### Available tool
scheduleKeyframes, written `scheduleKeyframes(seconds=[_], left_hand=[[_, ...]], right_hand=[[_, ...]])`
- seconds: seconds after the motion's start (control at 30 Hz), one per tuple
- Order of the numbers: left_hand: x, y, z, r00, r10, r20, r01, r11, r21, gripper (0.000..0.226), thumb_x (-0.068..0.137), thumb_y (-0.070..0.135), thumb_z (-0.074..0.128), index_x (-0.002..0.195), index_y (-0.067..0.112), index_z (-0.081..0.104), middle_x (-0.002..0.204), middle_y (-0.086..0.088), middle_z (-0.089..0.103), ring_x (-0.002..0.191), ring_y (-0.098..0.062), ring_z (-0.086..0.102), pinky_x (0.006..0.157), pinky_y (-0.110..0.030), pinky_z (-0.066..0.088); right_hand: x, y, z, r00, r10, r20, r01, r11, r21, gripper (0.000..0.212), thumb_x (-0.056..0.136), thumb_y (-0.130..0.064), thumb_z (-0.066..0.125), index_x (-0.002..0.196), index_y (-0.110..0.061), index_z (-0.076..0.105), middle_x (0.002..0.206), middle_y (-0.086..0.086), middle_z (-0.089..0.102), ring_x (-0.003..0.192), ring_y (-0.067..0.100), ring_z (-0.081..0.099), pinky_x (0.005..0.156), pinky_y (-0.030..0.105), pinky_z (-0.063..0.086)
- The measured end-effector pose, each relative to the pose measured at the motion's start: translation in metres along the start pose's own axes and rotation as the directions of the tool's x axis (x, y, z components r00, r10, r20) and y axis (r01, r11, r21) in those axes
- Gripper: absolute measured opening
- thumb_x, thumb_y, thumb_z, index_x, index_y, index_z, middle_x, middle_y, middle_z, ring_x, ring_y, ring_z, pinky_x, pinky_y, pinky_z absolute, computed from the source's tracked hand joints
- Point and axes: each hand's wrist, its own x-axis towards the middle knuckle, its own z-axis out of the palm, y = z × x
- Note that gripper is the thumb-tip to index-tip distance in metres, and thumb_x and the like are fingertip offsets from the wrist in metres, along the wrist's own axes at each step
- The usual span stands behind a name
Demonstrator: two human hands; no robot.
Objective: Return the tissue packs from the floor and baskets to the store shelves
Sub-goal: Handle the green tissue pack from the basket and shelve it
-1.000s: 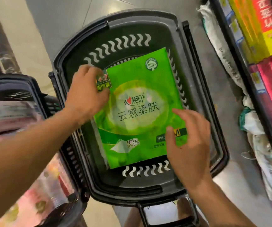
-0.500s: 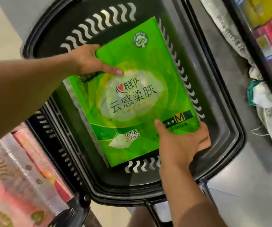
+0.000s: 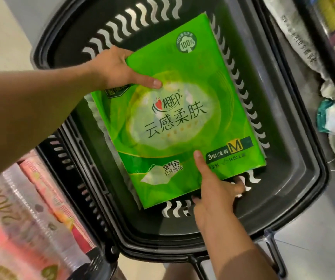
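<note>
Pack (image 3: 174, 110) now higher vs 0.5 s ago, tilted over basket (image 3: 295, 178). Left hand (image 3: 114, 69) grips top-left edge, right hand (image 3: 213, 190) pinches bottom edge, thumbs on top. Prob light, soft, film slippery; hold opposite edges w/ both hands.

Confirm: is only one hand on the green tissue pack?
No, the left hand grips the green tissue pack at its upper edge, the right hand its lower.
</note>
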Motion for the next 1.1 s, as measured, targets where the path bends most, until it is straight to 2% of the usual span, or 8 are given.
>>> scheduleKeyframes(seconds=[0.13, 0.27, 0.4, 0.6, 0.77, 0.87, 1.0, 1.1], left_hand=[[0.001, -0.009, 0.003, 0.999, 0.043, -0.021, -0.044, 0.999, -0.029, 0.094, 0.046, 0.079, 0.079, 0.132, 0.052, 0.053, 0.113, 0.024, 0.069, 0.107, -0.009, 0.064, 0.111, -0.040, 0.038], [-0.006, -0.008, 0.002, 0.999, 0.031, -0.010, -0.031, 0.998, -0.047, 0.075, 0.050, 0.078, 0.078, 0.116, 0.045, 0.066, 0.104, 0.020, 0.074, 0.097, -0.008, 0.069, 0.102, -0.036, 0.045], [-0.025, -0.003, -0.007, 0.999, 0.018, -0.052, -0.021, 0.997, -0.073, 0.052, 0.061, 0.065, 0.078, 0.106, 0.045, 0.063, 0.093, 0.024, 0.068, 0.083, 0.003, 0.062, 0.086, -0.026, 0.042], [-0.091, 0.019, -0.052, 0.979, 0.041, -0.202, -0.070, 0.988, -0.136, 0.073, 0.041, 0.077, 0.081, 0.104, 0.041, 0.070, 0.084, 0.019, 0.076, 0.075, -0.001, 0.073, 0.083, -0.031, 0.056], [-0.183, 0.061, -0.109, 0.952, 0.055, -0.301, -0.116, 0.976, -0.186, 0.065, 0.053, 0.072, 0.081, 0.109, 0.042, 0.069, 0.082, 0.022, 0.075, 0.074, 0.005, 0.071, 0.076, -0.024, 0.056], [-0.262, 0.097, -0.156, 0.919, 0.066, -0.389, -0.143, 0.975, -0.172, 0.063, 0.052, 0.078, 0.075, 0.107, 0.048, 0.066, 0.082, 0.027, 0.072, 0.077, 0.006, 0.068, 0.078, -0.025, 0.055], [-0.394, 0.143, -0.234, 0.860, 0.114, -0.497, -0.179, 0.980, -0.086, 0.074, 0.058, 0.078, 0.074, 0.121, 0.042, 0.063, 0.093, 0.017, 0.071, 0.081, -0.002, 0.065, 0.078, -0.029, 0.054], [-0.501, 0.166, -0.287, 0.822, 0.163, -0.546, -0.187, 0.982, 0.012, 0.052, 0.069, 0.066, 0.077, 0.115, 0.044, 0.061, 0.082, 0.017, 0.067, 0.070, 0.003, 0.060, 0.072, -0.026, 0.051]], right_hand=[[0.011, 0.011, 0.002, 0.969, 0.177, 0.170, -0.200, 0.971, 0.133, 0.085, 0.057, -0.035, 0.091, 0.134, -0.032, 0.055, 0.120, 0.002, 0.072, 0.109, 0.027, 0.069, 0.089, 0.064, 0.053], [0.016, 0.006, -0.001, 0.953, 0.170, 0.250, -0.216, 0.961, 0.171, 0.084, 0.058, -0.037, 0.090, 0.134, -0.030, 0.057, 0.121, 0.004, 0.072, 0.110, 0.030, 0.069, 0.087, 0.065, 0.053], [0.000, -0.005, -0.007, 0.957, 0.140, 0.254, -0.152, 0.988, 0.025, 0.111, 0.041, -0.055, 0.097, 0.139, -0.034, 0.051, 0.124, -0.003, 0.071, 0.112, 0.024, 0.068, 0.098, 0.061, 0.049], [-0.050, -0.036, -0.026, 0.969, -0.079, 0.235, 0.087, 0.996, -0.024, 0.132, 0.025, -0.064, 0.095, 0.143, -0.040, 0.043, 0.125, -0.015, 0.068, 0.120, 0.014, 0.062, 0.111, 0.051, 0.041], [-0.125, -0.096, -0.034, 0.950, -0.179, 0.257, 0.178, 0.984, 0.025, 0.126, 0.018, -0.065, 0.094, 0.134, -0.041, 0.052, 0.120, -0.009, 0.071, 0.107, 0.019, 0.070, 0.089, 0.051, 0.056], [-0.189, -0.140, -0.035, 0.904, -0.211, 0.371, 0.184, 0.977, 0.107, 0.116, 0.030, -0.057, 0.097, 0.135, -0.026, 0.059, 0.124, 0.006, 0.070, 0.109, 0.029, 0.070, 0.089, 0.054, 0.056], [-0.305, -0.188, -0.039, 0.769, -0.261, 0.583, 0.199, 0.965, 0.169, 0.066, 0.077, -0.040, 0.075, 0.137, -0.021, 0.058, 0.127, 0.011, 0.068, 0.114, 0.032, 0.067, 0.091, 0.056, 0.055], [-0.388, -0.214, -0.042, 0.681, -0.247, 0.689, 0.175, 0.969, 0.175, 0.069, 0.073, -0.043, 0.079, 0.136, -0.022, 0.060, 0.126, 0.009, 0.069, 0.113, 0.030, 0.068, 0.089, 0.051, 0.056]])
